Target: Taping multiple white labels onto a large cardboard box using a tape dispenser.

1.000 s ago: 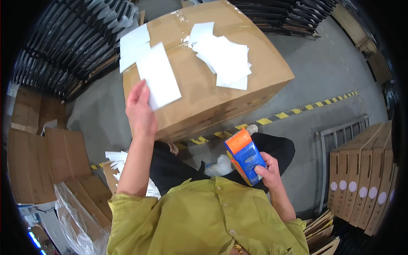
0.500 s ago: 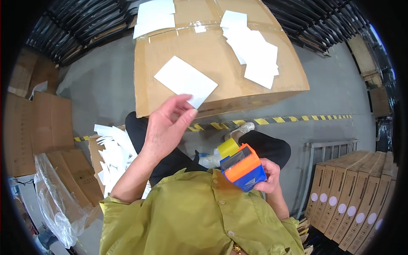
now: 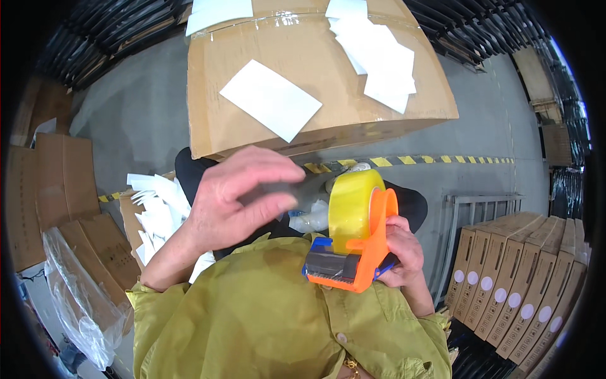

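Note:
My right hand [image 3: 401,251] grips an orange and blue tape dispenser [image 3: 367,252] in front of my chest. A wide roll of yellow tape [image 3: 347,208] sits in it, and its dark roller and toothed cutting edge face me. My left hand [image 3: 243,196] hovers to the left of the dispenser with nothing in it, thumb and fingers apart. Beyond that hand, a white sheet [image 3: 271,100] lies at a slant near the front edge of a large cardboard box [image 3: 303,60]. Overlapping white sheets [image 3: 382,60] lie on the box's right side.
More white paper [image 3: 218,14] lies at the box's far left. A carton of loose white sheets [image 3: 158,211] stands left of my legs. Flat cartons [image 3: 505,284] stand in a row at right, beside a grey metal frame [image 3: 483,201]. Brown boxes [image 3: 66,180] and clear plastic film [image 3: 79,297] are at left.
My right hand has turned the dispenser, bringing the yellow roll upright and into fuller view. My left hand has drawn back from the white sheet toward my body.

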`<action>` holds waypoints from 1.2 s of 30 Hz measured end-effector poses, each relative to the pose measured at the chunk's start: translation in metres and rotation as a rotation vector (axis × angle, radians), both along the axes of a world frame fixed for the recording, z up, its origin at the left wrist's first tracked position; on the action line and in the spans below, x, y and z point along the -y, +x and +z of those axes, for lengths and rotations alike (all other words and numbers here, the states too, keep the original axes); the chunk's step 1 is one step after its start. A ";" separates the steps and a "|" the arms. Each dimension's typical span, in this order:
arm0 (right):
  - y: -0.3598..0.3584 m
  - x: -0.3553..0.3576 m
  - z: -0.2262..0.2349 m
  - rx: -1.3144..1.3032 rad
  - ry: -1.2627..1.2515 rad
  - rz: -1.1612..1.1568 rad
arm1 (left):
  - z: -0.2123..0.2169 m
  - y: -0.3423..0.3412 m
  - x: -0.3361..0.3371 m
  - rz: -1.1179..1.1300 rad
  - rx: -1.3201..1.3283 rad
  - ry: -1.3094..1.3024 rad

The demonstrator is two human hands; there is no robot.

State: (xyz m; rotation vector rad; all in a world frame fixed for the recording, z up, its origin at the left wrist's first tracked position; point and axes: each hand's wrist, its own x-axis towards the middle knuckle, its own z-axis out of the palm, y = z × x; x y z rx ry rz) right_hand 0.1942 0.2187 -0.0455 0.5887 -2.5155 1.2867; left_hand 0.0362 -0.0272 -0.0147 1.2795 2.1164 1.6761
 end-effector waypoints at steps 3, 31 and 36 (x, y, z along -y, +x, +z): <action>0.001 -0.001 -0.002 -0.006 0.003 -0.050 | 0.004 0.006 -0.005 -0.273 0.134 0.154; 0.016 -0.003 -0.017 0.611 -0.711 -0.196 | -0.067 -0.077 -0.040 0.132 -0.631 -0.655; 0.019 0.002 -0.016 0.598 -0.753 -0.202 | -0.061 -0.092 -0.030 -0.126 -0.746 -0.594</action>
